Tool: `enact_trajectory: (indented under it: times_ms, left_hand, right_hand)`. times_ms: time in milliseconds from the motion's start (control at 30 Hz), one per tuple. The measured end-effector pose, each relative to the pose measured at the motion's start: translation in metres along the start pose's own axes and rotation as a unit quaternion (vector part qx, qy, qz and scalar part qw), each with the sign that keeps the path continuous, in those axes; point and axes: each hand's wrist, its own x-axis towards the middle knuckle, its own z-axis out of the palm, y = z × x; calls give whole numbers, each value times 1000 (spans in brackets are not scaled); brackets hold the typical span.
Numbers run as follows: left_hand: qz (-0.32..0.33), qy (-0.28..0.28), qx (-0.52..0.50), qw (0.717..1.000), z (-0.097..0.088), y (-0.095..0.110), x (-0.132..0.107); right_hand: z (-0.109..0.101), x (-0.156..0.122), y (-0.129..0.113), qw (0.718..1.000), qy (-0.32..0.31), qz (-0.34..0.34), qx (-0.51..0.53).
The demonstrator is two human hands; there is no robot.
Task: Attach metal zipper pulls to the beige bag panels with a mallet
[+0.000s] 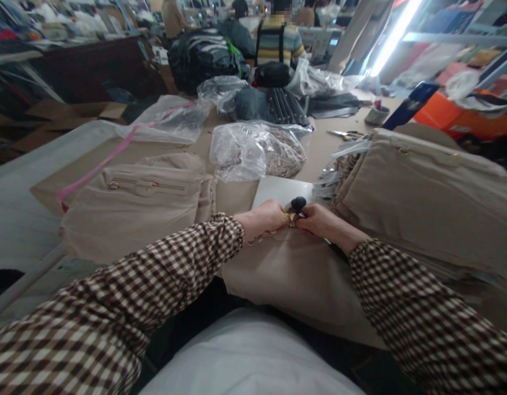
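Observation:
A beige fabric panel point(294, 269) hangs over the near table edge, its upper edge between my hands. My left hand point(268, 216) is closed at that edge, fingers pinched on the fabric; a small yellow bit shows at the fingertips. Close beside it, my right hand point(321, 220) is closed too, by a tool with a rounded black handle point(298, 204). The tool's working end is hidden among the fingers. Under both hands and beyond them lies a white board point(274, 190). A small metal ring point(251, 242) shows below my left wrist.
Stacked beige pieces with a zipper point(150, 185) lie left; a taller beige stack point(426, 192) stands right. Ahead are a clear plastic bag point(257, 151) of beige parts, scissors point(346, 134) and black pieces point(286, 107). A person point(280, 41) sits farther back.

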Motion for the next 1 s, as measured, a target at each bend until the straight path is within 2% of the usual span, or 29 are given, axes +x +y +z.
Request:
enact_trajectory:
  times_ms: [100, 200, 300, 500, 600, 733, 800, 867, 933, 1000]
  left_hand:
    - [0, -2, -9, 1000, 1, 2, -1]
    - [-2, -5, -10, 1000, 0, 4, -3]
    - [-1, -4, 2, 1000, -4, 3, -6]
    - [14, -24, 68, 997, -11, -4, -6]
    - [18, -28, 64, 997, -11, -5, -7]
    - [19, -40, 65, 997, -11, -4, -7]
    - [16, -41, 70, 997, -10, -4, -6]
    - [19, -37, 76, 996, -10, -5, -4]
    - [20, -29, 84, 996, -10, -6, -3]
    - [24, -31, 74, 996, -12, -7, -5]
  right_hand:
    - [3, -2, -3, 1000, 5, -3, -23]
    - [4, -4, -4, 998, 4, -37, -54]
    - [4, -2, 0, 993, 29, -69, -87]
    - [0, -9, 11, 989, 40, -139, 38]
    - [-11, -29, 6, 981, 99, -164, 21]
    - [-24, -58, -9, 950, 225, -193, -101]
    - [-22, -64, -12, 936, 252, -193, -153]
    - [-15, -61, -8, 943, 214, -167, -195]
    - [-9, -54, 0, 954, 147, -134, -225]
    - [-8, -50, 6, 958, 117, -114, -235]
